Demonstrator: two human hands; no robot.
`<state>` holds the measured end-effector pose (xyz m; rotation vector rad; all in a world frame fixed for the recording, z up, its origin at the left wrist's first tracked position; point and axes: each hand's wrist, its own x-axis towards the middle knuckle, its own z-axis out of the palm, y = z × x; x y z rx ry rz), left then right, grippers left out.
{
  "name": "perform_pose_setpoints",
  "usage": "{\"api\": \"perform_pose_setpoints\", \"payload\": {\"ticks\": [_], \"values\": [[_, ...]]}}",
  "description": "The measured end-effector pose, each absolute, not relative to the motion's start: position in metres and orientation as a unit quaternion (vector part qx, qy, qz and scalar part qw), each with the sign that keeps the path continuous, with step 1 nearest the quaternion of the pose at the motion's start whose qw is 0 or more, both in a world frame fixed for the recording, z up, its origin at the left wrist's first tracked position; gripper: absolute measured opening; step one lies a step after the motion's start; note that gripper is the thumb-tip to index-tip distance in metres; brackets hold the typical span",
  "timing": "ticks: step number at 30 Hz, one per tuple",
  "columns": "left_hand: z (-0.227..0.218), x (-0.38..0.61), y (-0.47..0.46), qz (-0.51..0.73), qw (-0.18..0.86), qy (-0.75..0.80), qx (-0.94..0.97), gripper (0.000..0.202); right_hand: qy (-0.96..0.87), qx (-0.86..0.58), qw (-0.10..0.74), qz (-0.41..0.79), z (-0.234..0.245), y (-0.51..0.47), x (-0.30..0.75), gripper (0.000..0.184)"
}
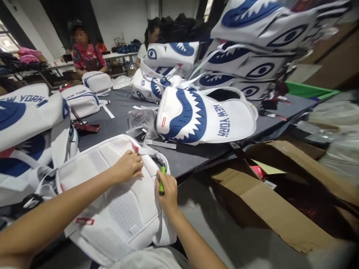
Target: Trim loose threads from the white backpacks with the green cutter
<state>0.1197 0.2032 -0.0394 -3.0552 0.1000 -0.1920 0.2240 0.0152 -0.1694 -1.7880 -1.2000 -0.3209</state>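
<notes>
A white backpack (117, 209) lies with its padded back panel facing up, close to my body. My left hand (130, 166) rests on that panel, its fingers curled and pinching the fabric near a shoulder strap. In my right hand (168, 190) is a slim green-handled tool (162, 179) with a dark end; its thin tip points away from me, beside the bag's edge and strap. The tool's exact kind is too small to tell. Just beyond lies a second white backpack (207, 119) with a blue shark mouth and "NEW YORK" lettering.
White backpacks are stacked high at the right (252, 63), with more bags (25, 116) piled at the left. A clear plastic bag (143, 121) lies on the dark table cover (112, 127). An open cardboard box (269, 209) stands right of the table. Two people (89, 56) sit beyond it.
</notes>
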Motion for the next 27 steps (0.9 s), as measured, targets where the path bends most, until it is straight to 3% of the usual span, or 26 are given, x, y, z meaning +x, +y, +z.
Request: {"api": "perform_pose_setpoints", "payload": {"ticks": [5, 10, 17, 19, 23, 27], "values": [[-0.028, 0.111, 0.237, -0.077, 0.048, 0.001, -0.996, 0.043, -0.488, -0.727, 0.463, -0.136, -0.17, 0.018, 0.224, 0.037], [-0.016, 0.099, 0.253, -0.019, 0.009, -0.034, -0.999, 0.033, -0.481, -0.735, 0.456, -0.138, -0.168, 0.019, 0.222, 0.038], [-0.043, 0.085, 0.225, -0.101, -0.006, -0.083, -0.991, 0.025, -0.568, -0.653, 0.447, -0.223, -0.111, 0.017, 0.229, 0.04], [-0.052, 0.081, 0.219, -0.148, 0.007, -0.079, -0.986, 0.016, -0.666, -0.608, 0.399, -0.168, -0.095, 0.028, 0.231, 0.037], [-0.069, 0.072, 0.209, -0.242, 0.034, -0.051, -0.968, 0.006, -0.696, -0.675, 0.243, 0.038, -0.082, 0.063, 0.239, 0.026], [-0.083, 0.067, 0.21, -0.301, 0.042, -0.03, -0.952, 0.009, -0.692, -0.685, 0.208, 0.092, -0.078, 0.089, 0.249, 0.028]]}}
